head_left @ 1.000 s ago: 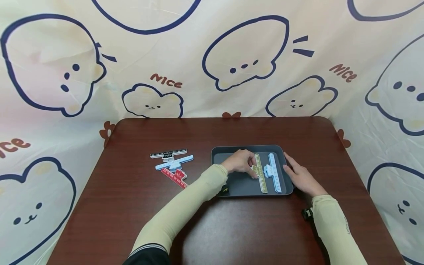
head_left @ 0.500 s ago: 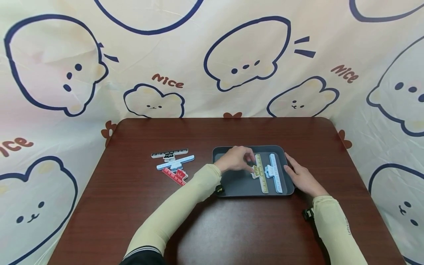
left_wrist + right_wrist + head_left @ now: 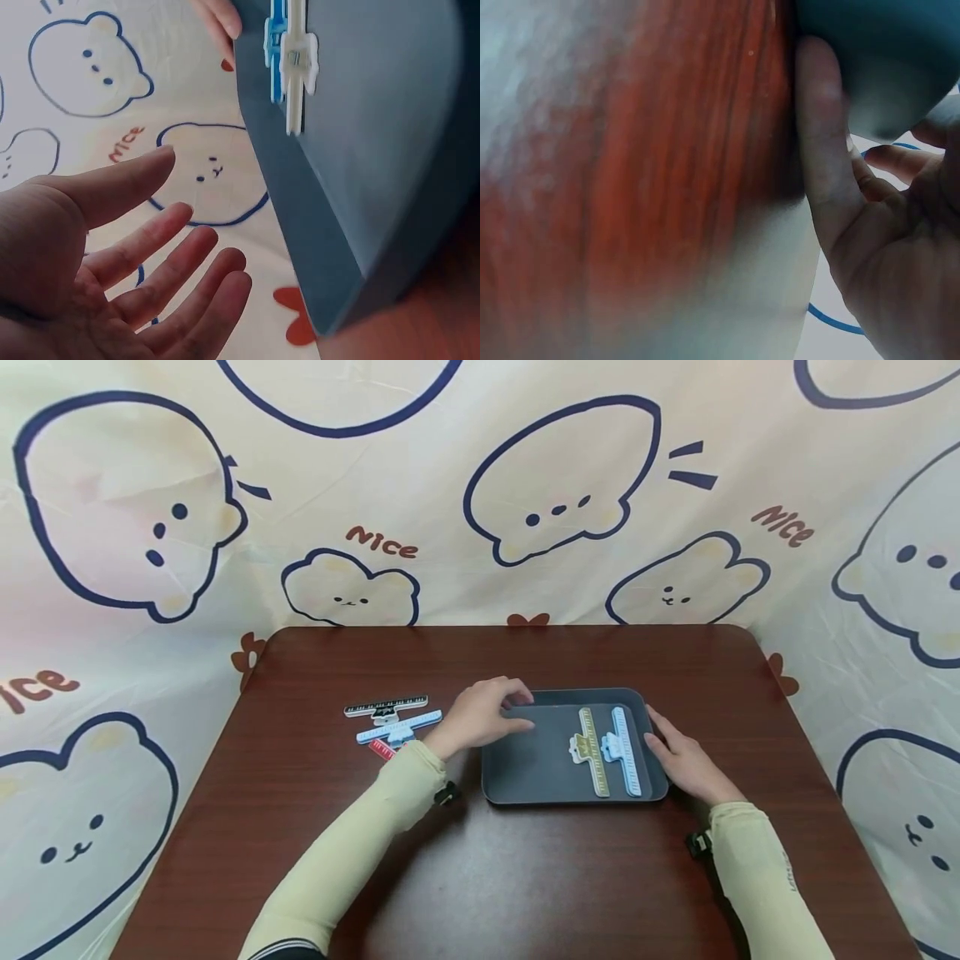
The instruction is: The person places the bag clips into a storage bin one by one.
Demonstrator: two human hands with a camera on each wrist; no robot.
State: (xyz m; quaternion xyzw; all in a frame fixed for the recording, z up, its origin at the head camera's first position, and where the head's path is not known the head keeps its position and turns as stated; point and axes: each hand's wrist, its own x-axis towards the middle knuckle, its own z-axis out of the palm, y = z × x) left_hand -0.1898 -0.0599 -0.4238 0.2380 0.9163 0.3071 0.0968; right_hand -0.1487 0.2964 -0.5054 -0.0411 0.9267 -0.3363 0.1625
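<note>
My left hand (image 3: 483,714) is over the left end of the dark grey tray (image 3: 525,777), its fingers spread and nothing between them. In the left wrist view the same hand (image 3: 150,270) shows loose fingers beside the tray wall (image 3: 292,217). Inside the tray lie a yellow-green ruler clip (image 3: 595,760) and, to its right, a light blue ruler clip (image 3: 626,756), roughly parallel. At the tray's right edge my right hand (image 3: 690,764) rests with extended fingers. Its thumb (image 3: 821,112) lies against the tray's outer side in the right wrist view.
Left of the tray, a black ruler clip (image 3: 386,707), a blue ruler clip (image 3: 401,727) and a red ruler clip (image 3: 381,749) lie close together on the brown table (image 3: 480,877). My left forearm partly covers the red one. A printed cloth (image 3: 450,577) hangs behind the table.
My left hand has let go of the yellow-green ruler clip and moved left across the tray. The clip stays in the tray. My right hand remains at the tray's right edge.
</note>
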